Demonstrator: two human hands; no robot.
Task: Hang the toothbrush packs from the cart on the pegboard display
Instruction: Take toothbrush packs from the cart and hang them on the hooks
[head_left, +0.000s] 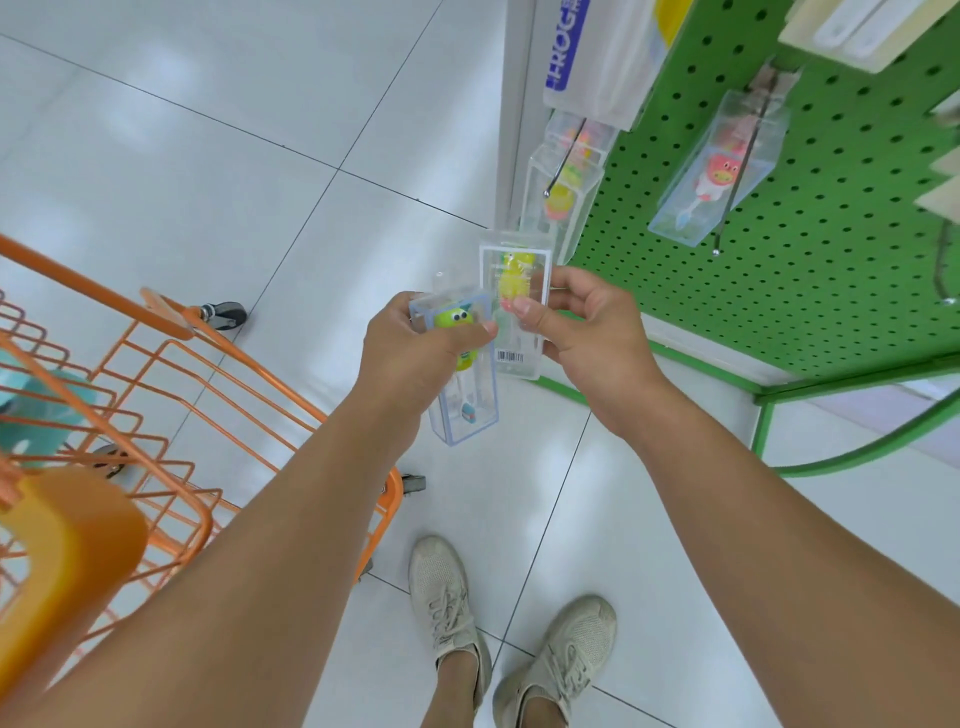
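My left hand (410, 353) grips a clear toothbrush pack with a green cartoon figure (465, 400), its lower end hanging toward the floor. My right hand (587, 332) pinches a second clear pack with a yellow figure and a barcode (517, 312), held upright beside the first. Both packs are in front of the green pegboard (810, 249). On the pegboard, a clear pack with a yellow figure (563, 197) hangs on a metal hook at the left edge, and a pack with a pink figure (719, 171) hangs on another hook further right.
The orange wire cart (171, 395) stands at my left, with a teal item (36, 415) inside and an orange handle block (62, 566) close to me. A white boxed product (597, 57) hangs high on the board. My shoes (509, 639) stand on white floor tiles. The green display base frame (831, 384) juts out low right.
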